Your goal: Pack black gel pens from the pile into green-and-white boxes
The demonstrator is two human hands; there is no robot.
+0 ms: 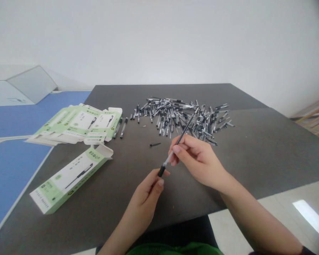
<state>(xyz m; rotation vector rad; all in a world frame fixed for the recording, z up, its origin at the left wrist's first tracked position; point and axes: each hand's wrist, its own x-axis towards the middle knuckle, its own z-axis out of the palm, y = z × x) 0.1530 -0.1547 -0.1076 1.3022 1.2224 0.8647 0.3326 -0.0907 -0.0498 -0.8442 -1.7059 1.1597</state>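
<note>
My right hand [199, 157] pinches a black pen [184, 128] near its middle, the pen slanting up toward the pile. My left hand [149, 191] is closed on the pen's lower tip, gripping its small black end [161, 171] between thumb and fingers. Both hands hover above the dark grey table [255, 148]. Just behind them lies a heap of several black and silver pens [180, 115]. A small loose black cap [155, 144] rests on the table between the heap and my hands.
An assembled green and white pen box [69, 179] lies open-ended at front left. A stack of flattened boxes [77, 124] sits behind it, with two pens [121, 127] beside it. A blue surface [13, 156] adjoins the table's left edge.
</note>
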